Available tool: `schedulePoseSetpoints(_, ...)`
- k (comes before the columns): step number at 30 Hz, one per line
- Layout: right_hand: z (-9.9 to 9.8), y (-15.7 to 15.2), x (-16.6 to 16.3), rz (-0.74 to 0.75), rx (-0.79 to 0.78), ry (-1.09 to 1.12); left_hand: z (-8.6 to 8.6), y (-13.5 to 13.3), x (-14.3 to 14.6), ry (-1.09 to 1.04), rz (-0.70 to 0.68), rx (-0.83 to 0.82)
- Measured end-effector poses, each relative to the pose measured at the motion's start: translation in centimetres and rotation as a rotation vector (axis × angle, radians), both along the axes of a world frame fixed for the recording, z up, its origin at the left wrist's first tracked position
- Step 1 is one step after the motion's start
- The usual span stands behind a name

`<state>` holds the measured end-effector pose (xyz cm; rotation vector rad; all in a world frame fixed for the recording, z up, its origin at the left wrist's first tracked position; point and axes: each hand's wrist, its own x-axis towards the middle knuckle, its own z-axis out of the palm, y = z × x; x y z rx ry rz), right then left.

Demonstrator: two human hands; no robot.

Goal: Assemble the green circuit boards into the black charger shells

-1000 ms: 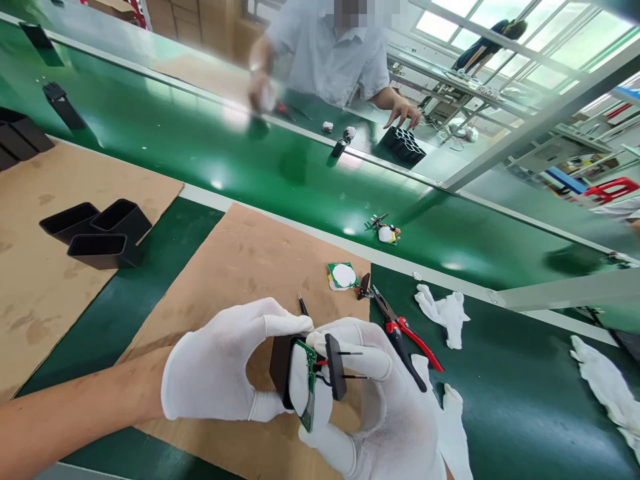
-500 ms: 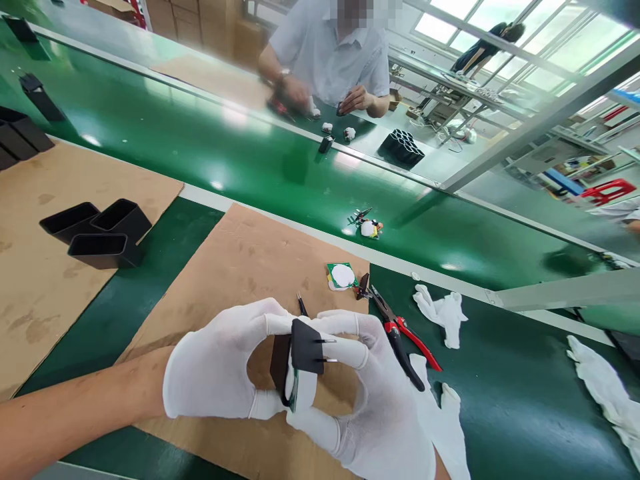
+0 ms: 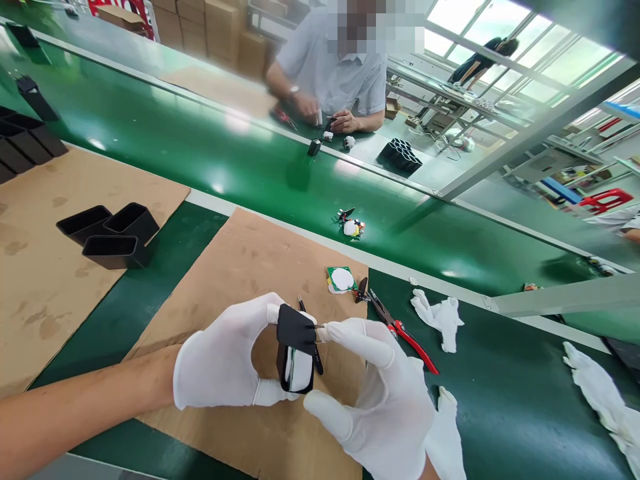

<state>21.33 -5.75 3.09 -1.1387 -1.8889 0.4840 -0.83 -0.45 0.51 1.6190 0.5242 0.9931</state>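
Note:
My left hand (image 3: 227, 357), in a white glove, grips a small black plastic case (image 3: 283, 363) between thumb and fingers, above the cardboard. Inside the case's open end sits a circuit board with a white pad (image 3: 300, 370), mostly sunk in. A black end cap (image 3: 296, 327) with two metal pins tilts up over that opening. My right hand (image 3: 380, 393), also gloved, has thumb and fingers spread apart. Its index fingertip is at the pins; the thumb tip is close to the case's lower corner, and I cannot tell whether it touches. Black tweezers (image 3: 319, 361) lie behind the case.
Red-and-black pliers (image 3: 400, 328) and a green board with a white disc (image 3: 342, 279) lie beyond my hands. White gloves (image 3: 443, 320) lie to the right, empty black cases (image 3: 113, 250) to the left. Another assembly (image 3: 353, 227) sits on the green belt (image 3: 240, 167). A co-worker (image 3: 335, 80) sits opposite.
The board has gone deeper into the case, and the case has turned its open end towards me. My right thumb and fingers have loosened and spread, moving slightly right.

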Motion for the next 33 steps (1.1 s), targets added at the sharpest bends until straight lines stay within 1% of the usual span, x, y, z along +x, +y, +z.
schedulePoseSetpoints(2, 0.1, -0.1, -0.5, -0.046, 0.119, -0.135, -0.3, 0.0, 0.0, 0.039, 0.038, 0.007)
schedulePoseSetpoints(4, 0.3, -0.3, -1.5, -0.130, 0.216, -0.317, -0.5, 0.0, 0.0, 0.090, 0.100, 0.023)
schedulePoseSetpoints(6, 0.5, -0.7, -3.1, -0.247, 0.266, -0.456, -0.6, -0.2, 0.1, 0.139, 0.197, 0.044)
schedulePoseSetpoints(7, 0.5, -1.0, -3.9, -0.305, 0.273, -0.485, -0.6, -0.3, 0.2, 0.160, 0.262, 0.062)
schedulePoseSetpoints(10, -0.1, -2.1, -6.5, -0.428, 0.246, -0.456, -0.8, -0.8, 0.3, 0.213, 0.441, 0.166)
schedulePoseSetpoints(12, -1.0, -2.7, -7.7, -0.480, 0.211, -0.394, -1.0, -1.1, 0.4, 0.235, 0.515, 0.256)
schedulePoseSetpoints(14, -1.9, -3.2, -8.5, -0.525, 0.185, -0.314, -1.3, -1.3, 0.3, 0.231, 0.551, 0.343)
schedulePoseSetpoints(16, -2.3, -3.5, -8.7, -0.564, 0.138, -0.154, -1.4, -1.3, 0.0, 0.206, 0.544, 0.430)
schedulePoseSetpoints(17, -2.3, -3.6, -8.7, -0.598, 0.075, -0.029, -1.4, -1.3, -0.2, 0.181, 0.506, 0.478)
schedulePoseSetpoints(18, -2.1, -3.7, -8.6, -0.644, -0.012, 0.131, -1.4, -1.1, -0.6, 0.150, 0.449, 0.523)
schedulePoseSetpoints(20, -1.3, -3.8, -8.5, -0.713, -0.221, 0.542, -1.3, -0.5, -1.4, 0.087, 0.336, 0.585)
schedulePoseSetpoints(21, -0.9, -3.9, -8.5, -0.720, -0.320, 0.761, -1.3, -0.1, -1.8, 0.062, 0.300, 0.601)
schedulePoseSetpoints(22, -0.5, -4.0, -8.6, -0.705, -0.390, 0.951, -1.3, 0.3, -2.1, 0.052, 0.295, 0.607)
schedulePoseSetpoints(23, -0.3, -4.2, -8.8, -0.674, -0.425, 1.092, -1.3, 0.7, -2.4, 0.056, 0.307, 0.612)
schedulePoseSetpoints(24, -0.3, -4.5, -9.1, -0.644, -0.442, 1.180, -1.4, 1.0, -2.7, 0.067, 0.328, 0.616)
schedulePoseSetpoints(25, -0.4, -4.9, -9.4, -0.626, -0.448, 1.212, -1.5, 1.3, -2.8, 0.082, 0.348, 0.625)
schedulePoseSetpoints(26, -0.8, -5.4, -9.8, -0.629, -0.435, 1.192, -1.7, 1.5, -2.8, 0.098, 0.360, 0.636)
schedulePoseSetpoints(28, -1.9, -6.5, -10.4, -0.636, -0.376, 1.040, -1.9, 1.6, -2.8, 0.137, 0.370, 0.659)
schedulePoseSetpoints(31, -3.5, -8.0, -11.1, -0.585, -0.263, 0.649, -2.1, 1.3, -2.7, 0.174, 0.355, 0.668)
schedulePoseSetpoints(33, -3.9, -8.6, -11.3, -0.546, -0.212, 0.475, -2.0, 1.1, -2.7, 0.167, 0.350, 0.642)
